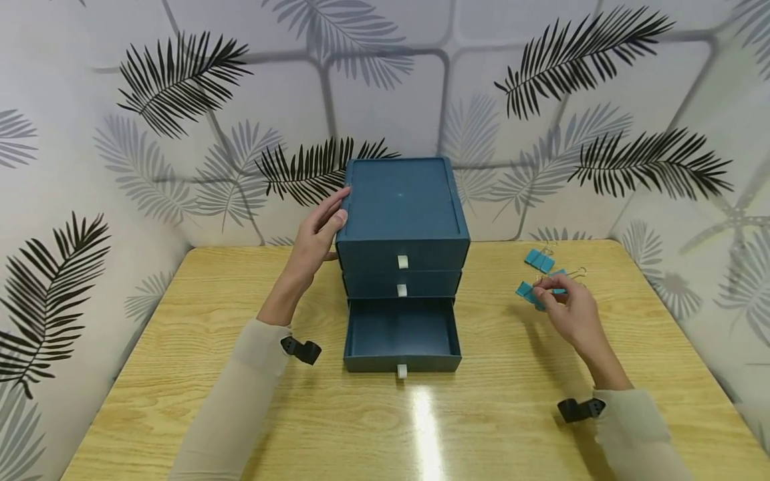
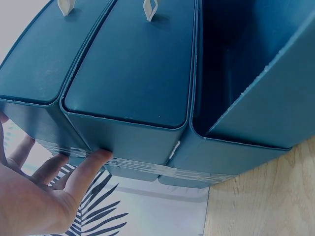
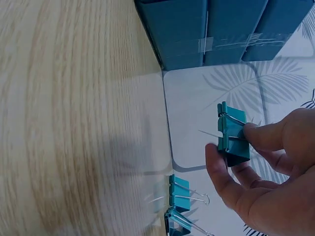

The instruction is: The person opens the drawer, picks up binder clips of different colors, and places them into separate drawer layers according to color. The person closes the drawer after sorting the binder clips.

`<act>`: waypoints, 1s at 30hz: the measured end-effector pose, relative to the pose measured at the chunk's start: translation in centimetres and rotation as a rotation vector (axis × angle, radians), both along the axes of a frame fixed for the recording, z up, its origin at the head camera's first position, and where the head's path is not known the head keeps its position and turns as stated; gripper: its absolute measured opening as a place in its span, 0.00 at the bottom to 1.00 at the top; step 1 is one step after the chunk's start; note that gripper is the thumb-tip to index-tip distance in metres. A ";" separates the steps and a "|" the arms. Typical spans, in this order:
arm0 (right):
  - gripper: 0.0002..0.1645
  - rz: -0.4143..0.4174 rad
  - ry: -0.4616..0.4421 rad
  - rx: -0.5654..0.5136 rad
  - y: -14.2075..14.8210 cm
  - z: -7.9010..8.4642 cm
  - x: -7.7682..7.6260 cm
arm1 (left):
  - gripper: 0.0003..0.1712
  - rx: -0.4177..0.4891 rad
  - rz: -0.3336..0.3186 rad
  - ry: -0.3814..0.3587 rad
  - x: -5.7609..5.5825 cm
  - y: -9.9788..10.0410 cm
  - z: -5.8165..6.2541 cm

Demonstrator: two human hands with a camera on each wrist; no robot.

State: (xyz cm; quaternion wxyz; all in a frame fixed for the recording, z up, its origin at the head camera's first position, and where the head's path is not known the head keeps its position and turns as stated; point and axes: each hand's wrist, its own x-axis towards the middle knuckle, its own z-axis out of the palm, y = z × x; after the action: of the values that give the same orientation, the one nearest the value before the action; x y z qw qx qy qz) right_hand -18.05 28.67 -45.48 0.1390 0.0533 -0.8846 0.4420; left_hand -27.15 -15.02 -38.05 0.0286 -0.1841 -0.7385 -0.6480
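Note:
A dark blue three-drawer box (image 1: 400,200) stands at the back of the table. Its bottom drawer (image 1: 373,363) is pulled out and bare inside; the upper two are closed. Against the box's left side lies my left hand (image 1: 309,244), thumb near the top edge and fingers extended along the wall. In the left wrist view, the fingertips (image 2: 101,155) touch that side. To the right, my right hand (image 1: 574,314) pinches a teal binder clip (image 3: 235,140) between thumb and fingers, raised above the table. Two more teal binder clips (image 1: 539,260) (image 3: 181,194) lie close by.
The wood-grain table (image 1: 499,414) meets leaf-patterned walls (image 1: 397,100) at the back and sides. White pull tabs (image 1: 402,262) stick out from the drawer fronts. Clear tape (image 2: 162,169) runs along the box's side.

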 end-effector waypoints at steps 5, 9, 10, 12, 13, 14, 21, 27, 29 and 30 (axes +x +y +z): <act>0.13 0.010 0.004 -0.034 -0.2 0.3 0.3 | 0.29 -0.003 0.001 -0.005 0.0 0.0 0.1; 0.14 -0.008 -0.006 -0.046 -0.5 0.7 0.6 | 0.29 -0.006 0.005 -0.003 0.0 0.1 0.0; 0.15 -0.009 -0.016 -0.057 -0.5 0.7 0.7 | 0.29 -0.006 0.006 -0.002 0.0 0.1 0.0; 0.16 -0.011 -0.034 -0.071 -0.5 0.9 0.8 | 0.29 -0.007 0.007 0.002 -0.1 0.1 0.0; 0.17 -0.011 -0.044 -0.076 -0.5 1.0 0.9 | 0.29 -0.007 0.007 0.003 -0.1 0.1 0.0; 0.17 -0.012 -0.054 -0.081 -0.5 1.0 0.9 | 0.29 -0.007 0.007 0.004 -0.1 0.1 0.0; 0.16 0.005 -0.022 -0.091 -0.9 1.3 1.1 | 0.29 0.000 0.002 0.002 -0.1 0.1 0.0; 0.15 0.002 0.029 -0.101 -1.3 1.6 1.4 | 0.29 -0.004 0.005 0.001 0.0 0.1 0.0; 0.15 0.007 0.028 -0.108 -1.5 1.8 1.5 | 0.29 -0.005 0.006 0.001 0.0 0.1 0.0; 0.14 0.011 0.027 -0.112 -1.6 1.9 1.6 | 0.29 -0.005 0.005 0.002 0.0 0.1 0.0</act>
State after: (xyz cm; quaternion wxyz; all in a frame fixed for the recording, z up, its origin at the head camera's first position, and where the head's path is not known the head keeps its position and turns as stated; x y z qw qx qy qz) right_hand -16.49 27.04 -43.54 0.1514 0.0564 -0.8562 0.4907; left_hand -27.19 -14.96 -38.09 0.0306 -0.1828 -0.7406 -0.6459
